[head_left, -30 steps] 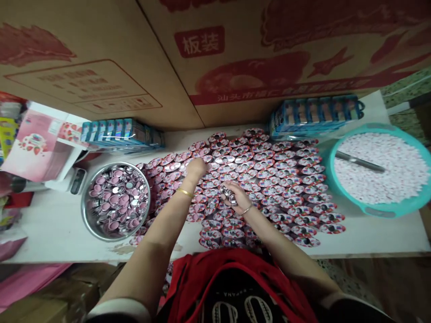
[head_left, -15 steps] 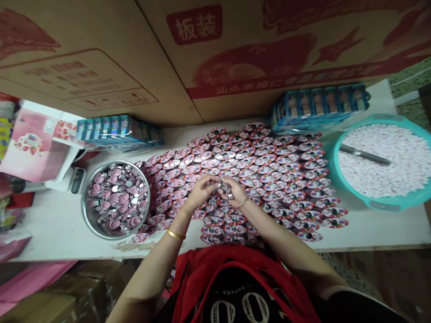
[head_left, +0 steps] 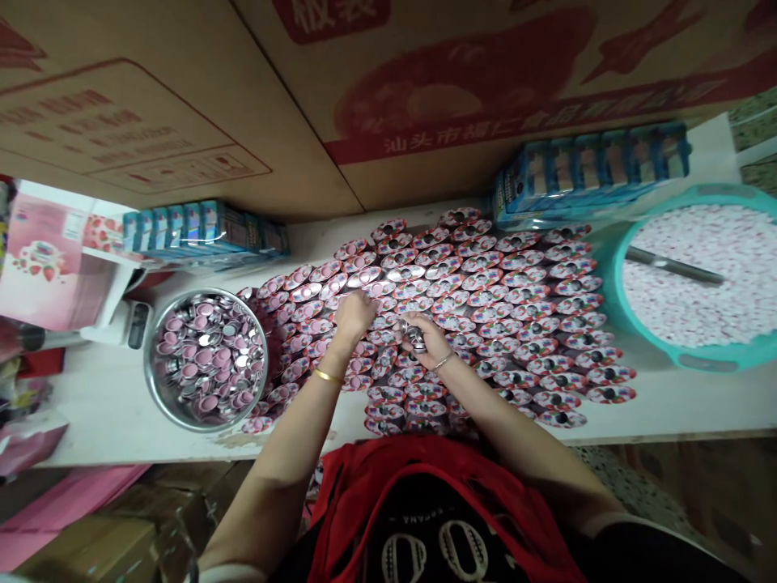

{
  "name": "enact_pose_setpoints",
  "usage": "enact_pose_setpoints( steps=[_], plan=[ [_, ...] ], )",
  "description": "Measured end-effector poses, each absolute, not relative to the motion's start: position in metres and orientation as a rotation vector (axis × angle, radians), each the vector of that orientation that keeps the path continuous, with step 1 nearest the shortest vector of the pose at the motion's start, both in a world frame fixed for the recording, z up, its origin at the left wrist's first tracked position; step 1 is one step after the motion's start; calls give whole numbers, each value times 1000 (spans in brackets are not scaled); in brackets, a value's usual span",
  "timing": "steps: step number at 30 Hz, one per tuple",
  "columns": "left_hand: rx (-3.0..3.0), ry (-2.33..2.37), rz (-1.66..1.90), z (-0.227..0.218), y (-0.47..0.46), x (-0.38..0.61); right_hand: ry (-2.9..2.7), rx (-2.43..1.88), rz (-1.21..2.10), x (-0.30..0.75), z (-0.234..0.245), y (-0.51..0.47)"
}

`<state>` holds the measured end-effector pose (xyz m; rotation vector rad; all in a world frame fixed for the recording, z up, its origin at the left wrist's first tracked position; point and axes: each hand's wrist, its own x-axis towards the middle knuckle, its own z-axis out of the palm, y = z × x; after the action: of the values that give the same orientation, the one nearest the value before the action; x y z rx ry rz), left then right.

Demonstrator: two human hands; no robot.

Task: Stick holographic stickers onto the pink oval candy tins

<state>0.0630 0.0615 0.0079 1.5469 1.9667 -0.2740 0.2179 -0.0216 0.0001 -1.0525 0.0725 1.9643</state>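
reaching over the rows of packs [head_left: 479, 279], the left hand [head_left: 355, 314] is bent at the knuckles, its fingertips out of sight beneath it, so i cannot tell whether they pinch anything. the right hand [head_left: 430, 340], just beside it, is curled around a small heap of loose caps [head_left: 414, 337]. the packs stand close together on the white tabletop [head_left: 680, 405], between a steel bowl [head_left: 153, 389] and a turquoise basin [head_left: 614, 291].

seen from above, each pack has a narrow oval top whose long axis runs mostly left to right, many with the right end tipped slightly away from the person; those along the front edge lie nearly level. one pack near the hands is turned more steeply than its neighbours. the tops are printed in white and red; many on the left carry a round pink disc, many on the right show a dark round spot. the held caps are shiny silver, their detail too small to make out; those in the bowl have pink faces and silver rims and point every which way.
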Motion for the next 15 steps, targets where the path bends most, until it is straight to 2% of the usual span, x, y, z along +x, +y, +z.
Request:
enact_pose_setpoints(
  steps=[4,8,11,15],
  plan=[
    [1652,1932,-629,5,76,69,75,-1065,1946,219,0,-27],
    [1702,1945,-666,8,75,69,125,-1129,1869,213,1,-29],
    [1736,1884,-391,14,58,68,168,-1164,1791,207,3,-29],
    [1640,1451,204,19,15,71,183,-1191,1721,201,6,-31]
  ],
)
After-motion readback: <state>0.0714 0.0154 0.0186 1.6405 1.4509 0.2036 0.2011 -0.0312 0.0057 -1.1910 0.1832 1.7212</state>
